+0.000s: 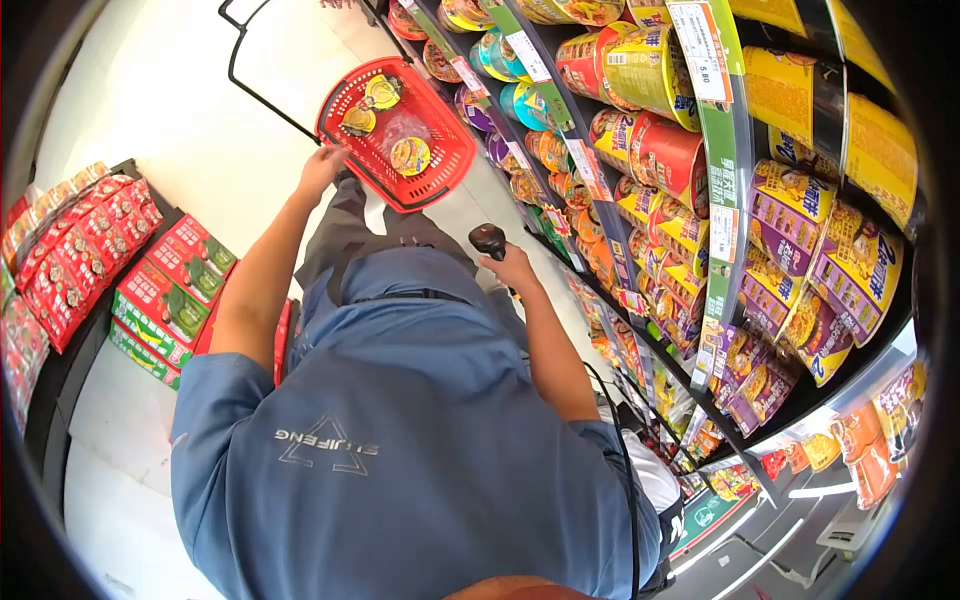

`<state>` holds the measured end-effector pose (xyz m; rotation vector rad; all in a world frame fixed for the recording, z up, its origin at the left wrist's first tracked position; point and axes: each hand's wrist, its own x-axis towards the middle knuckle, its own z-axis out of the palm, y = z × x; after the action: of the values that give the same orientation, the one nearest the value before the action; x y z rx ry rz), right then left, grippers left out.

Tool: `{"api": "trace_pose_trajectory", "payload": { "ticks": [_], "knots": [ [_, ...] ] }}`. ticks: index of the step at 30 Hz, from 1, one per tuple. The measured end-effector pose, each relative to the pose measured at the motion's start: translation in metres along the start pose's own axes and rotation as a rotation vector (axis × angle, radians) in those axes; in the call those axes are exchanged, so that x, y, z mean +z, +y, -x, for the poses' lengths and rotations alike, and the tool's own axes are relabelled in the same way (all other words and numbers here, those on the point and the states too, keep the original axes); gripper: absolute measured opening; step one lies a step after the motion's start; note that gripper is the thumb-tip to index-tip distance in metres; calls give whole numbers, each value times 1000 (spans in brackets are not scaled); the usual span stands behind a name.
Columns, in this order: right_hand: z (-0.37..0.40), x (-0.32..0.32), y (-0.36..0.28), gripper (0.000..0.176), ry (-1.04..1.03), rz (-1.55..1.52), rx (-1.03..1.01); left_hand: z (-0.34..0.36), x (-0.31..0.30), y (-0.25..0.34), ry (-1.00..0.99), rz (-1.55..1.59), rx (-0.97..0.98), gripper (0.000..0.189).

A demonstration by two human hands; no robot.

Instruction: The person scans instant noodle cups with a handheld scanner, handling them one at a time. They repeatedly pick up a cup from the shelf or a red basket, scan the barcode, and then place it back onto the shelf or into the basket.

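At the upper left, my left hand [322,170] is closed by the near left corner of a red shopping basket [455,165], where its long black handle [278,113] meets the rim. Inside lie yellow instant noodle containers [410,156] and some clear plastic wrap. Lower and to the right, my right hand [512,268] is wrapped around a black object with a rounded end [487,241]. Its kind I cannot make out, since the fingers cover part of it. That hand is apart from the shelves.
Shelves of instant noodle cups [650,155] with price labels [700,50] run along the right. At left stand red snack packets [85,250] and red-green boxes [175,280]. Behind my right arm, part of a person in a white top [655,470] shows. Pale floor [190,80] lies beyond the basket.
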<state>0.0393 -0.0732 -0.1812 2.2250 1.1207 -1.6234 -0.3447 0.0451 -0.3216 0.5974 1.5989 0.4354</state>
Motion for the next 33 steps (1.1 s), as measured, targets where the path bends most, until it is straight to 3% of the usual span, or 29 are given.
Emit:
{"api": "trace_pose_trajectory", "payload": {
  "ticks": [1, 3, 4, 7, 9, 11, 12, 13, 15, 17, 18, 20, 23, 25, 27, 29, 31, 32, 33],
  "knots": [
    [2, 3, -2, 39, 4, -7, 5, 5, 1, 20, -8, -5, 1, 46],
    [4, 9, -6, 36, -4, -56, -36, 21, 1, 61, -181, 577, 104, 43],
    [4, 11, -5, 36, 3, -66, -37, 34, -1, 85, -189, 569, 109, 43],
    [3, 19, 16, 35, 44, 48, -46, 106, -19, 167, -424, 918, 595, 44],
    [0, 23, 33, 33, 2, -4, 88, 162, -38, 212, -502, 997, 906, 66],
    [-14, 27, 61, 49, -37, 103, 182, 224, -59, 247, -684, 1179, 1142, 69],
    [-8, 24, 55, 47, -49, 67, 196, 250, -66, 263, -605, 1238, 1236, 64],
    [-4, 22, 49, 45, -42, 51, 226, 274, -71, 290, -985, 1221, 1267, 55],
    [-6, 18, 39, 40, -38, 81, 245, 305, -71, 316, -1070, 1316, 1639, 41],
    [-10, 14, 27, 34, 17, 42, 189, 341, -55, 329, -734, 1575, 1963, 33],
    [-12, 13, 17, 34, 29, 24, 177, 342, -53, 333, -765, 1567, 1968, 33],
    [-16, 6, -1, 34, 49, 19, 127, 342, -50, 340, -161, 1414, 2454, 39],
    [-17, 0, -29, 42, 68, 66, 82, 347, -58, 326, -379, 1395, 2347, 42],
    [-17, 1, -38, 43, 81, 46, 28, 349, -61, 331, -298, 1372, 2357, 36],
    [-19, 8, -36, 45, 86, 33, -26, 349, -62, 335, -74, 1295, 2409, 32],
    [-23, 14, -27, 47, 97, 105, -82, 349, -60, 325, -59, 1322, 2369, 30],
    [-17, 17, -21, 43, 85, 102, -38, 343, -60, 316, -358, 1283, 2313, 35],
    [-13, 18, -17, 39, 71, 103, 11, 340, -59, 312, -171, 1261, 2306, 42],
    [-12, 19, -11, 39, 69, 101, 15, 340, -53, 318, -173, 1262, 2300, 42]
  ]
}}
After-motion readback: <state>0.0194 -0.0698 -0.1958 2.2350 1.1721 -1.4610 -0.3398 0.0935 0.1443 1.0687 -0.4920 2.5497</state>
